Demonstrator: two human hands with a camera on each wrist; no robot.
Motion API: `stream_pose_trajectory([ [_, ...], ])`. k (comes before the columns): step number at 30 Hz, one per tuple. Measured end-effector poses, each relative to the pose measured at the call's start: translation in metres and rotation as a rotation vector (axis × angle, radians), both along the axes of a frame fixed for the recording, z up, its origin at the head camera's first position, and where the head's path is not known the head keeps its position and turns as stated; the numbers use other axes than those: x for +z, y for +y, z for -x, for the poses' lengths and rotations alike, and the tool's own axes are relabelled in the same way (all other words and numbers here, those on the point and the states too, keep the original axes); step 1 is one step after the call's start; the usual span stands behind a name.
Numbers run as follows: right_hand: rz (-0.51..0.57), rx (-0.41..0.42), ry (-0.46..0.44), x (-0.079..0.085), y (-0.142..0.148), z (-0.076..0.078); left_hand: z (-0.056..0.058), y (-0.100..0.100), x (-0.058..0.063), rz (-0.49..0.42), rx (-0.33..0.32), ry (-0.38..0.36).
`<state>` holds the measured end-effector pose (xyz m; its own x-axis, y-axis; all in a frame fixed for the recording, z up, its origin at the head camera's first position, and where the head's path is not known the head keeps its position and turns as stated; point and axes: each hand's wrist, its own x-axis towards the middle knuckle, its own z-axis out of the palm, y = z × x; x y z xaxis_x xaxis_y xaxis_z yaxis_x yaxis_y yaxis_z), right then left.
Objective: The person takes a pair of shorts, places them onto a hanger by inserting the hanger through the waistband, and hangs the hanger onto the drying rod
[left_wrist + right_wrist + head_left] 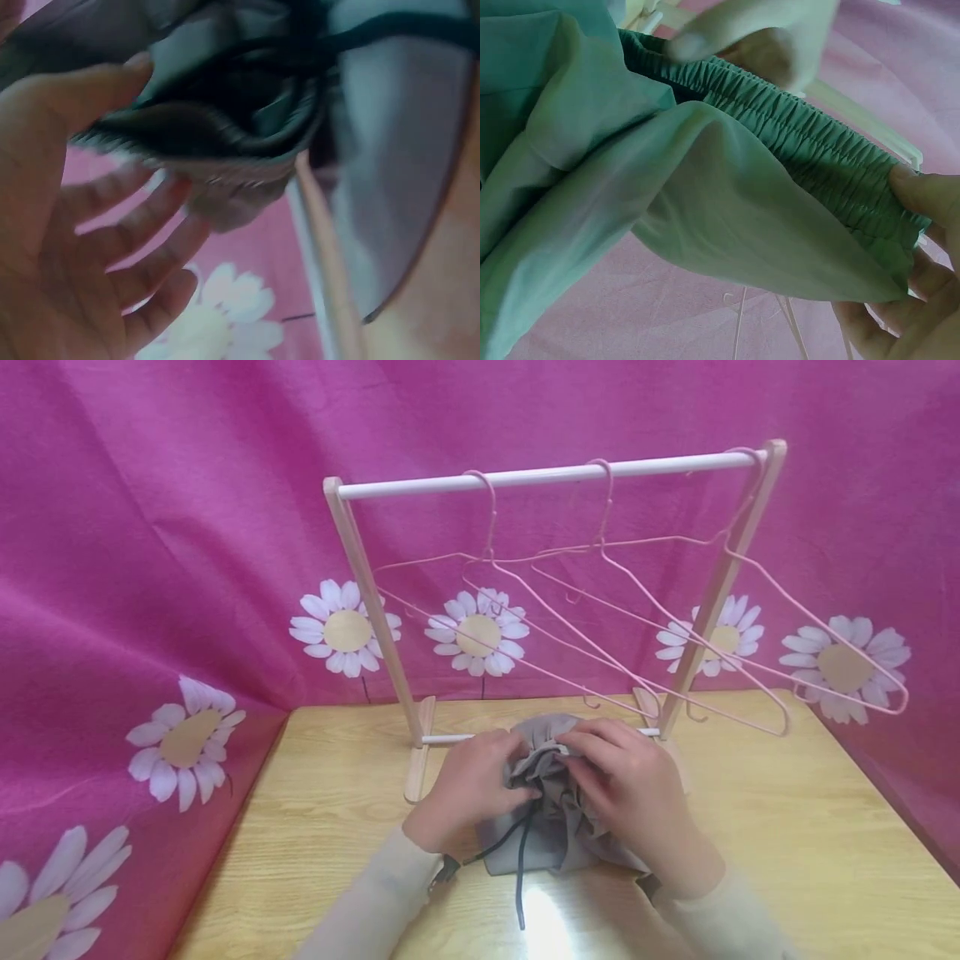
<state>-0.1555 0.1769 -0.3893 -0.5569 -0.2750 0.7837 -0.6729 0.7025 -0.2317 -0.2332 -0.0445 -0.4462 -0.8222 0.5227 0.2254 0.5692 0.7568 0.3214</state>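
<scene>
Grey cloth shorts (551,827) lie bunched on the table between both hands. Their gathered elastic waistband (780,124) faces up, and dark drawstrings (521,877) trail from it towards the person. The left hand (472,781) is at the left side of the waistband; in the left wrist view its fingers (161,259) are spread and loosely bent at the band's edge, thumb on the other side. The right hand (637,777) pinches the waistband's right end, with the thumb on the band and the fingers behind it in the right wrist view (930,247).
Behind the shorts stands a small clothes rack with a white rail (540,477) and wooden posts (378,618). Pink wire hangers (607,518) hang from the rail, some jutting forward over the table (330,827). A pink flowered cloth (187,527) encloses the back and sides.
</scene>
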Motion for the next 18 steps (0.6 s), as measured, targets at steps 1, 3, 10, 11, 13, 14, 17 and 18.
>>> stream_pose_trajectory([
  [1, 0.0, -0.002, 0.003, 0.0, 0.0, 0.0, 0.001, 0.002, -0.005, -0.011, 0.012, 0.002],
  [3, 0.004, -0.006, 0.001, 0.001, 0.001, 0.0, 0.002, 0.006, -0.012, -0.043, 0.04, -0.001],
  [10, 0.03, -0.025, -0.012, 0.003, 0.005, -0.002, 0.004, 0.007, -0.021, -0.125, 0.085, -0.032],
  [11, 0.033, -0.029, -0.004, 0.004, 0.006, -0.002, 0.005, 0.006, -0.02, -0.131, 0.086, -0.037],
  [13, 0.054, -0.036, -0.008, 0.004, 0.009, -0.002, 0.006, 0.002, -0.018, -0.146, 0.09, -0.037],
  [14, 0.066, -0.038, -0.005, 0.005, 0.01, -0.002, 0.008, -0.001, -0.016, -0.156, 0.094, -0.035],
  [17, 0.106, -0.045, -0.02, 0.007, 0.014, -0.001, 0.012, -0.012, -0.005, -0.202, 0.101, -0.037],
  [18, 0.123, -0.046, -0.036, 0.008, 0.016, -0.001, 0.013, -0.016, -0.001, -0.217, 0.103, -0.042],
])
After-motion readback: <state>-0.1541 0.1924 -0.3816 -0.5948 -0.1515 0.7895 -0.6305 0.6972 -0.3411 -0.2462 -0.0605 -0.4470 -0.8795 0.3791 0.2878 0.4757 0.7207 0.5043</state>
